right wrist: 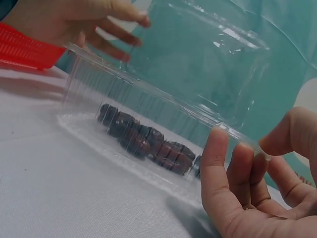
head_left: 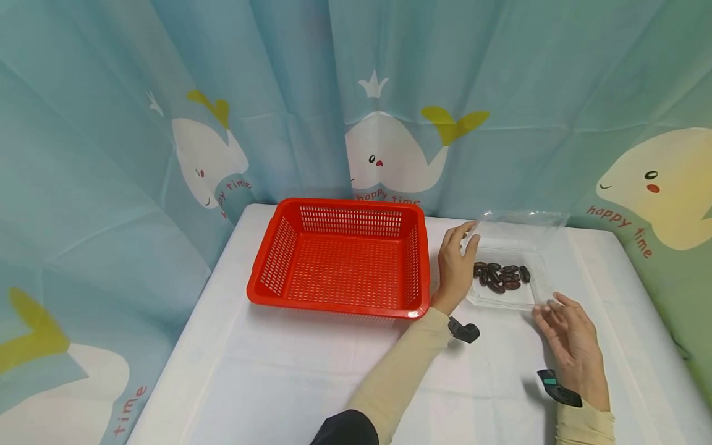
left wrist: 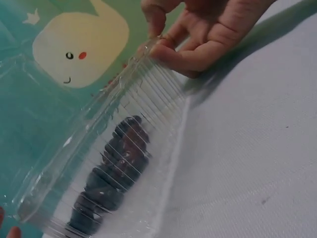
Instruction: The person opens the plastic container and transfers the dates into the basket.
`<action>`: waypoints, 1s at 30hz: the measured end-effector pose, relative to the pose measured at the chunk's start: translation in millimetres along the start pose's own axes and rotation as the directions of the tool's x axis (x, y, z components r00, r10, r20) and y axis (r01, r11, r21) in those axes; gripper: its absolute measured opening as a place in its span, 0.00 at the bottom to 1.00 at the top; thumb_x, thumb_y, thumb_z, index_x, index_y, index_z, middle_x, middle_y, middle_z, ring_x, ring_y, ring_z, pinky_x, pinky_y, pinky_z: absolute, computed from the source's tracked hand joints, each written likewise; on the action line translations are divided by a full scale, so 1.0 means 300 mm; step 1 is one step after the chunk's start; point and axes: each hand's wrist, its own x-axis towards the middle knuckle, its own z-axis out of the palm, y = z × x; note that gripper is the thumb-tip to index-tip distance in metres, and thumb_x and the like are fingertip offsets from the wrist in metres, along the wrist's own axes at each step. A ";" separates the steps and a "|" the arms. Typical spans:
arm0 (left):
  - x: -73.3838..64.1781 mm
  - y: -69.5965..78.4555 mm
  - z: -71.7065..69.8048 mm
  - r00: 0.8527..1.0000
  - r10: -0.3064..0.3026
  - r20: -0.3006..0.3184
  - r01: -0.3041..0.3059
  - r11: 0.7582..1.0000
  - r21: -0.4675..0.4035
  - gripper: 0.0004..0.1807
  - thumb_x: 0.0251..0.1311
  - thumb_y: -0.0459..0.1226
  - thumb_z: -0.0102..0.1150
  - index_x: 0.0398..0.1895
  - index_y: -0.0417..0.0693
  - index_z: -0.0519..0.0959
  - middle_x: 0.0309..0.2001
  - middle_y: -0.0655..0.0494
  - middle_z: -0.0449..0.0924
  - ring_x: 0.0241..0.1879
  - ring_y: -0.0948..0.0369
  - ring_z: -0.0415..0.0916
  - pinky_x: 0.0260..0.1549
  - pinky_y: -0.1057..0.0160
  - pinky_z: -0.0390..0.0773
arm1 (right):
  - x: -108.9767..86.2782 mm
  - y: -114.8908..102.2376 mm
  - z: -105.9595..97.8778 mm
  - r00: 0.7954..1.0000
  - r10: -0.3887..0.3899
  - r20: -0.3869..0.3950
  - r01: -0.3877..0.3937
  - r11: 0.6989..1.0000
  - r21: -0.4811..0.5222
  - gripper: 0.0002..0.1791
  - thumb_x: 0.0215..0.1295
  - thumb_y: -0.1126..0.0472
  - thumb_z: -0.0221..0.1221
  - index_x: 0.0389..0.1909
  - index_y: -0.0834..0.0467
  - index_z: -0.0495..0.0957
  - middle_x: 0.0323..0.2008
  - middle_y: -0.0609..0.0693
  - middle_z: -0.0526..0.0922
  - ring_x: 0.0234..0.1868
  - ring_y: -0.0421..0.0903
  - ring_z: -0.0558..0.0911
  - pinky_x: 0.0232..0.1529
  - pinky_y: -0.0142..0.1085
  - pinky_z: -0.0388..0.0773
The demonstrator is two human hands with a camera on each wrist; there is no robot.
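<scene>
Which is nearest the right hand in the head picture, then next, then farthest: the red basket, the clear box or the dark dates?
1. Clear box: the right hand pinches its near right corner.
2. Dark dates: inside the box, left of that hand.
3. Red basket: farthest, way over to the left.

Right of centre in my head view, I see dark brown, nearly black dates (head_left: 508,277) in a colourless, see-through box (head_left: 503,304). Mid-frame, my basket (head_left: 339,311) is bright red, patterned with slots. My bench (head_left: 267,383) is white; my sleeves (head_left: 403,364), lower right, are beige. Across the top, the blue-green curtain (head_left: 278,62) repeats white whales (head_left: 395,154) with yellow-green tails (head_left: 449,133) and red "happy time" lettering (head_left: 612,214).
</scene>
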 end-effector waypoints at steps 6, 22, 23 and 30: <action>-0.002 -0.033 0.012 0.992 -0.112 0.050 0.114 0.993 -0.036 0.27 0.73 0.29 0.59 0.74 0.46 0.72 0.64 0.48 0.80 0.57 0.51 0.82 0.53 0.68 0.83 | 0.002 0.000 0.002 1.000 -0.001 0.011 0.001 1.000 0.000 0.14 0.76 0.75 0.50 0.47 0.61 0.84 0.36 0.54 0.82 0.37 0.48 0.85 0.44 0.42 0.89; -0.016 -0.052 0.005 0.980 -0.166 0.108 0.165 0.986 0.018 0.30 0.66 0.22 0.58 0.73 0.33 0.70 0.65 0.40 0.79 0.51 0.52 0.86 0.50 0.74 0.82 | -0.001 -0.005 -0.006 0.999 0.024 0.036 -0.024 1.000 0.005 0.15 0.77 0.75 0.49 0.46 0.61 0.84 0.35 0.55 0.84 0.37 0.48 0.86 0.45 0.43 0.89; -0.017 -0.053 0.003 0.980 -0.167 0.109 0.166 0.986 0.023 0.30 0.67 0.22 0.57 0.73 0.33 0.70 0.64 0.39 0.79 0.50 0.52 0.86 0.50 0.75 0.82 | -0.001 -0.006 -0.006 0.999 0.026 0.036 -0.026 1.000 0.003 0.15 0.77 0.75 0.48 0.46 0.61 0.84 0.35 0.55 0.83 0.38 0.48 0.86 0.45 0.43 0.89; -0.024 -0.051 -0.005 0.974 -0.198 0.111 0.198 0.980 0.017 0.28 0.68 0.24 0.57 0.72 0.33 0.71 0.65 0.38 0.79 0.48 0.53 0.87 0.49 0.73 0.83 | -0.014 -0.016 -0.016 0.998 0.061 0.008 -0.061 0.996 -0.070 0.13 0.79 0.70 0.50 0.53 0.56 0.80 0.38 0.51 0.81 0.41 0.45 0.85 0.47 0.41 0.89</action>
